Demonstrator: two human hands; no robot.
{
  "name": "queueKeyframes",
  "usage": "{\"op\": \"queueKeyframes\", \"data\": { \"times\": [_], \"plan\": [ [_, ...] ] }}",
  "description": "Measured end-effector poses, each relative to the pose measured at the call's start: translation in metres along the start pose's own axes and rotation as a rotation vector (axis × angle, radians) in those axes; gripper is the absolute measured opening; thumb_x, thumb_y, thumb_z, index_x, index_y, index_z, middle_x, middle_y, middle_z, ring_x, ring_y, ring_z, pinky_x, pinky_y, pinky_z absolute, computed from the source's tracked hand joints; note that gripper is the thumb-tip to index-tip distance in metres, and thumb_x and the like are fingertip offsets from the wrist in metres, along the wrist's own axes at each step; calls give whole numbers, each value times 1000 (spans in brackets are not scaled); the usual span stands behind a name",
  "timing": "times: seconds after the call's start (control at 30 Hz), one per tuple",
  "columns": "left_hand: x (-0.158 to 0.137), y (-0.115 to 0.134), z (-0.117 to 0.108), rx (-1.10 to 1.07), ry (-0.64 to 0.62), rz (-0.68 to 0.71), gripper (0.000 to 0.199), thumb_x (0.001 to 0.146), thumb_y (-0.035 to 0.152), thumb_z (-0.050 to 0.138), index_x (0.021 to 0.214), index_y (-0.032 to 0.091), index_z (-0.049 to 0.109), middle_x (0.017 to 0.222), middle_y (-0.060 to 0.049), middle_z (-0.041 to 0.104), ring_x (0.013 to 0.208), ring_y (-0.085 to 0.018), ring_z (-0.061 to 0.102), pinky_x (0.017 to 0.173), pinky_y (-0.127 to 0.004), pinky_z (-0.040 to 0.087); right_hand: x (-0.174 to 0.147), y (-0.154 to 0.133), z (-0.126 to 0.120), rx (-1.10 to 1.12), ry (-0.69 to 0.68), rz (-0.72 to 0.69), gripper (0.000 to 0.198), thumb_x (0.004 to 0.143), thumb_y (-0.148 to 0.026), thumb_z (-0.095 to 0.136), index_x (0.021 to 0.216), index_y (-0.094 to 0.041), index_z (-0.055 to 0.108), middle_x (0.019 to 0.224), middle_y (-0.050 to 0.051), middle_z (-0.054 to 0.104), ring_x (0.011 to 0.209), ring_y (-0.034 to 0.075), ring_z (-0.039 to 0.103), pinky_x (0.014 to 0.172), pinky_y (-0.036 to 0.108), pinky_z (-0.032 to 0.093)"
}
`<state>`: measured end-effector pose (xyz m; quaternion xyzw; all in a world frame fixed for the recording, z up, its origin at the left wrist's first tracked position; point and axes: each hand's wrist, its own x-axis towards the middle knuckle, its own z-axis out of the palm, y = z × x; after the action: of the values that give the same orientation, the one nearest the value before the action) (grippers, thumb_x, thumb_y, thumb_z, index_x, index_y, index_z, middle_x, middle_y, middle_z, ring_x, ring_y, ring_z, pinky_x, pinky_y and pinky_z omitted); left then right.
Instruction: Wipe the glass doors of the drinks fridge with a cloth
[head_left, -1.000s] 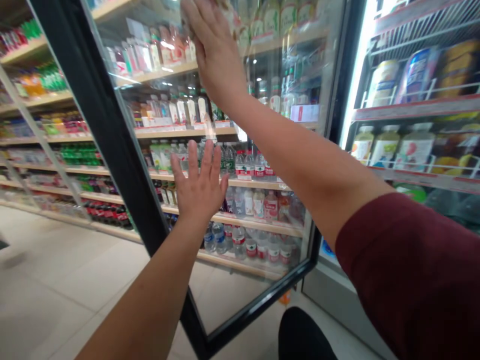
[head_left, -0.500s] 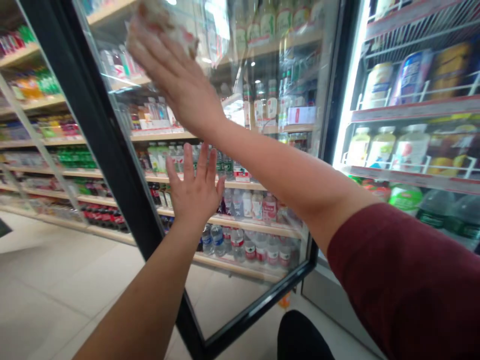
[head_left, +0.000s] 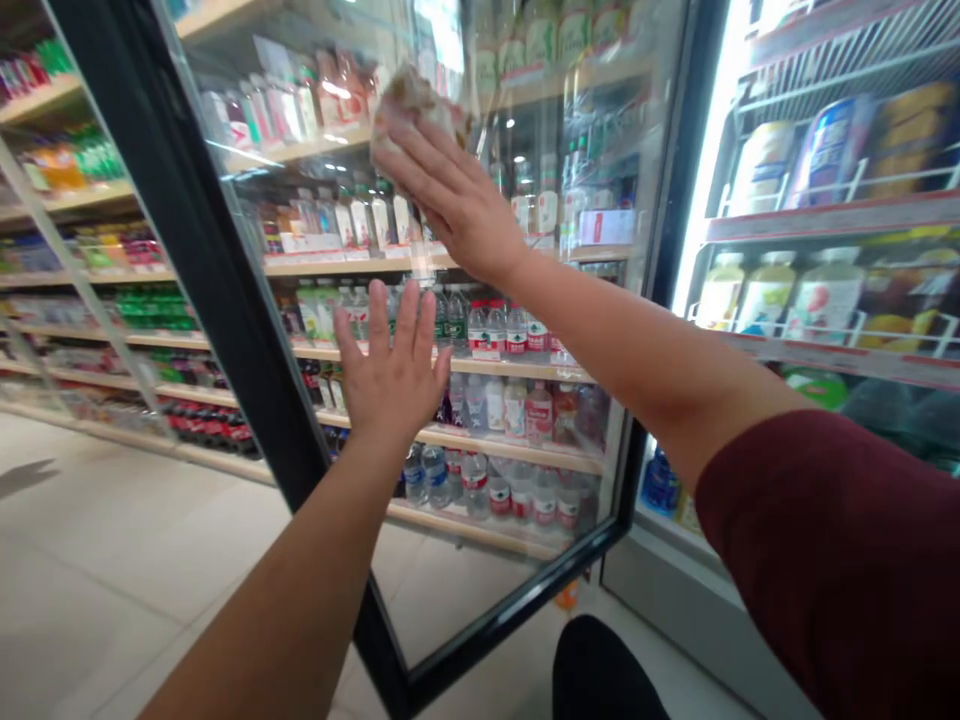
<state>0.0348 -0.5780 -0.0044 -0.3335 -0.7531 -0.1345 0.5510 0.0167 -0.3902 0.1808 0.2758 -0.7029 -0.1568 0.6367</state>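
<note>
A glass door (head_left: 465,590) with a black frame stands swung out in front of me. My right hand (head_left: 457,190) presses a crumpled, patterned cloth (head_left: 420,105) against the upper part of the pane, its fingers laid over the cloth. Lower and to the left, my left hand (head_left: 394,365) rests flat on the same glass, fingers spread, holding nothing. Both arms are stretched forward, and the right forearm crosses the pane from the right.
To the right is the lit fridge (head_left: 825,225) with bottles and cans on wire shelves. Beyond the glass and at the left, long shelves (head_left: 135,345) hold many drinks. Pale floor tiles (head_left: 135,560) lie below. My dark-clad leg (head_left: 604,670) shows at the bottom.
My right hand and the cloth have slid right and somewhat down across the glass. My left hand has stayed in place.
</note>
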Motion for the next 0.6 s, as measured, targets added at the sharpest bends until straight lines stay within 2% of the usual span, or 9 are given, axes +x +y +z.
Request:
{"op": "queueKeyframes", "data": {
  "times": [0.1,0.2,0.23,0.3,0.37,0.4,0.43,0.5,0.6],
  "plan": [
    [0,0,0,-16,-9,-11,70,109,35,49,174,19,28,179,-11,19,167,-39,1,132,-72,-11,-14,14,4,0,57,115,53,112,-23,32,160,-25,54,169,-4,48,164,21,36,142,36,27],
    [0,0,0,-41,3,-7,70,109,35,49,174,20,27,179,-10,18,167,-38,0,132,-71,-13,-40,4,12,33,165,271,57,111,-22,23,159,-23,54,169,0,47,166,19,31,143,37,21],
    [0,0,0,-46,10,-5,70,109,35,49,174,20,27,179,-10,19,167,-38,0,132,-71,-13,-52,-2,14,56,163,271,57,111,-23,23,159,-24,54,170,0,46,167,19,29,143,39,21],
    [0,0,1,-46,20,2,71,109,35,50,174,21,26,179,-11,20,167,-37,0,132,-71,-12,-74,-10,16,100,69,155,56,111,-25,24,159,-25,53,169,-1,46,168,20,25,143,47,22],
    [0,-1,1,-29,15,9,72,108,35,51,174,21,26,179,-11,20,167,-38,0,132,-72,-12,-90,-2,14,105,-15,36,55,111,-26,26,159,-26,53,168,-1,48,168,20,27,142,50,24],
    [-1,-2,1,-20,11,12,72,108,35,52,174,21,26,179,-12,20,167,-38,0,132,-72,-12,-95,7,13,98,-28,26,55,111,-28,26,159,-26,53,168,-1,47,168,20,27,141,50,25],
    [-1,-2,2,-13,8,14,73,108,35,52,174,20,26,179,-12,19,167,-38,-1,132,-73,-12,-99,18,12,89,-19,59,55,111,-29,26,160,-26,52,169,-1,46,168,20,27,141,51,25],
    [0,-3,1,-4,4,13,74,108,35,52,175,20,24,179,-12,17,167,-39,-2,131,-73,-12,-113,35,12,69,60,235,57,111,-29,23,162,-24,50,171,1,43,168,21,26,141,52,25],
    [0,-3,0,-8,-8,7,73,109,36,52,174,20,25,179,-11,17,167,-39,-3,131,-72,-14,-155,28,13,43,154,490,61,111,-29,17,162,-18,49,173,6,41,169,22,24,141,52,23]
  ]
}}
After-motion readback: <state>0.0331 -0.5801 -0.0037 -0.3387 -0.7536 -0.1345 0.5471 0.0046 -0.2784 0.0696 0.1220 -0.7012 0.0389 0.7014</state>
